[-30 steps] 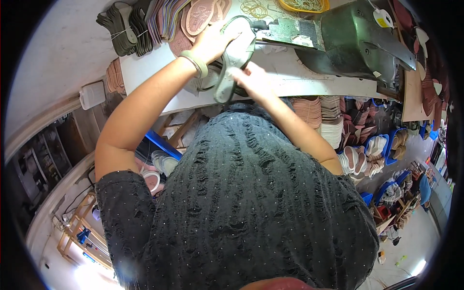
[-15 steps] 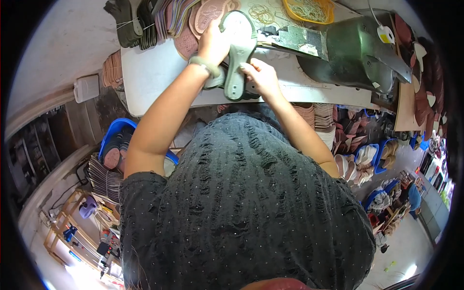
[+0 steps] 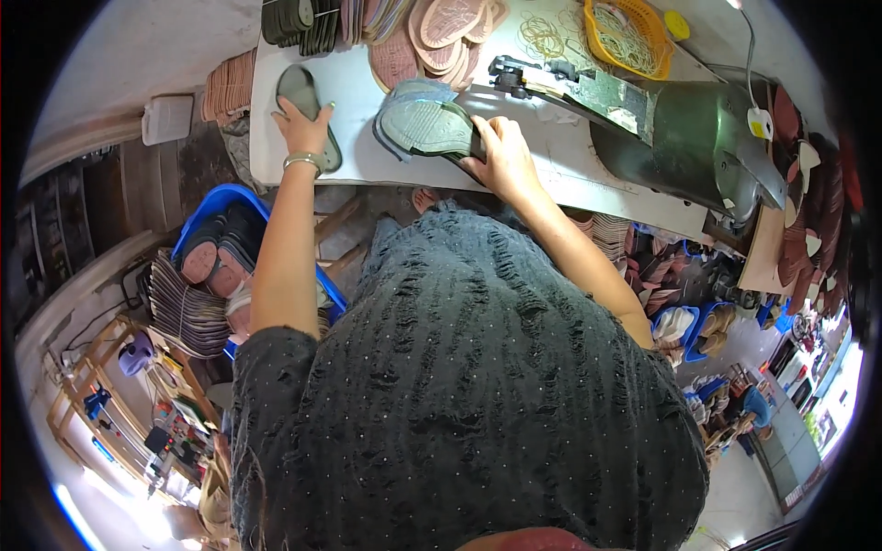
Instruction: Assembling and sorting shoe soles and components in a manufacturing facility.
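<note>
At the left end of the white table (image 3: pixel 354 156), a grey-green shoe sole (image 3: pixel 299 83) lies lengthwise. Across its middle is my left hand (image 3: pixel 305 135), thumb on one edge and fingers on the other. A shoe (image 3: pixel 427 126) rests upside down near the table's front edge, its pale green, ridged underside facing up and bluish material around its toe. My right hand (image 3: pixel 505 163) grips its dark narrow end, fingers above and thumb at the near side. The palm hides part of that end.
Pink insoles (image 3: pixel 441 50) and upright bundles of dark soles (image 3: pixel 303 23) occupy the table's far side. A yellow basket (image 3: pixel 629 41) of rubber bands stands behind a dark green machine (image 3: pixel 684 138) on the right. Below left is a blue bin (image 3: pixel 216 197) of footwear parts.
My left hand has moved left and nearer with the grey-green sole, which was held upright in both hands. My right hand has left that sole and taken hold of the upside-down shoe.
</note>
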A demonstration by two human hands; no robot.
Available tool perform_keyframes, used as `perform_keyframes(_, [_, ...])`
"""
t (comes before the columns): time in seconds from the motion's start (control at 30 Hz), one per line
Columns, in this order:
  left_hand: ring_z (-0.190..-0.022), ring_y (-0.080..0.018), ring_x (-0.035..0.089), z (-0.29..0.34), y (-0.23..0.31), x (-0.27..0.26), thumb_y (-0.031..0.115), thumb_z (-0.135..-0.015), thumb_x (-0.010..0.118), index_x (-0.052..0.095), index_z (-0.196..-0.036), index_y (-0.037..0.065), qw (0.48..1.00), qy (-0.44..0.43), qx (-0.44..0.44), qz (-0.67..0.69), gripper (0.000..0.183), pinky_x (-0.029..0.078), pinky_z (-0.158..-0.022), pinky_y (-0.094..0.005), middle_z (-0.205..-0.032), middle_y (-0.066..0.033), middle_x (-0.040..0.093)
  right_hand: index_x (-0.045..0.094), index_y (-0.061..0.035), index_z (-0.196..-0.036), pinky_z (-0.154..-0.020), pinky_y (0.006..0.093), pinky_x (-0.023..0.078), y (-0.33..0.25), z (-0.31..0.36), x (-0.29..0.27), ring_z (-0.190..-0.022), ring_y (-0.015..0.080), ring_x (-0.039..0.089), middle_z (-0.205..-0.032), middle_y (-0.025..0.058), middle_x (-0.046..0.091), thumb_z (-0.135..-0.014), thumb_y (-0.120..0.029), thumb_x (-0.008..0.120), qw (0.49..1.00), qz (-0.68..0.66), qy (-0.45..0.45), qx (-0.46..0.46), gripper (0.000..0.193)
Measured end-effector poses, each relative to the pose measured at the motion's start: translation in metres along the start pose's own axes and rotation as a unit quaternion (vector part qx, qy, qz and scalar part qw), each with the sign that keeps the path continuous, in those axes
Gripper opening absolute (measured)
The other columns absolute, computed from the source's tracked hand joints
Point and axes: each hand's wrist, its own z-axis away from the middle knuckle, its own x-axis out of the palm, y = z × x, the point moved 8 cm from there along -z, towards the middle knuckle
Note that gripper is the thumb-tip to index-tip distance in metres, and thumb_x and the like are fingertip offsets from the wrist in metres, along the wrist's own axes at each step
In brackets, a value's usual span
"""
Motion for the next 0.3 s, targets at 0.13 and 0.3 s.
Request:
perform_keyframes(0.13, [-0.135,-0.0422,0.02,0.008,0.011,0.001,0.04,-0.078,0.068,0.02,-0.141,-0.004,0.997,0.041,0.017,-0.069,0.09,0.023,-0.109,-0.0457,-0.141,-0.0357,0.02,0.051,-0.0032,-0.118,-0.081,0.0402,0.046,0.004,-0.006,-0.007,-0.093,0.0327,0.051,-0.098,0.0146,0.052,-0.062,-0.011,0.075,1.0,-0.009,-0.003,0.028,0.062])
perform_keyframes(0.3, [-0.133,-0.0408,0.024,0.042,0.06,-0.019,0.042,-0.088,0.055,0.029,-0.138,-0.004,0.974,0.077,0.14,0.158,0.072,0.022,-0.109,-0.0434,-0.146,-0.0255,0.021,0.051,-0.0037,-0.117,-0.087,0.0389,0.046,0.002,-0.018,-0.017,-0.096,0.032,0.058,-0.105,0.0168,0.056,-0.067,-0.015,0.074,0.982,-0.168,-0.028,0.084,0.057])
